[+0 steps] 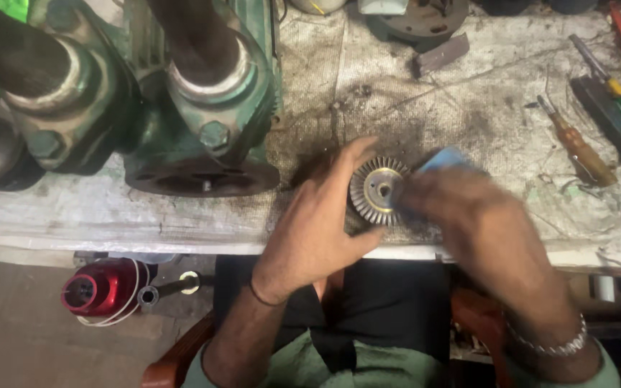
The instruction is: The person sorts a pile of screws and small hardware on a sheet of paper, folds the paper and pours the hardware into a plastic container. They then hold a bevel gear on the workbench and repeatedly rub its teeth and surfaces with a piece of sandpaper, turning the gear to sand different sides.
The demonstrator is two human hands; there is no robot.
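The left hand [318,223] reaches up from the 6 o'clock edge of the view, forearm slanting from lower left, wrist bent slightly back, a thin dark band around it. Its fingers curl around the left rim of a toothed metal gear [376,190], thumb underneath at the gear's 7 o'clock side, so the grip is closed on the gear. The gear lies near the front edge of the worktop [468,93], face up, with a centre hole showing.

The right hand [468,215] comes in from 4 o'clock, blurred, a metal bracelet on the wrist. It presses a blue piece [443,158], perhaps cloth or abrasive paper, against the gear's 2 o'clock side; the grip seems closed on it.

At 10 o'clock stands a green machine casting [203,108]. At 3 o'clock lies a wooden-handled screwdriver [576,147].
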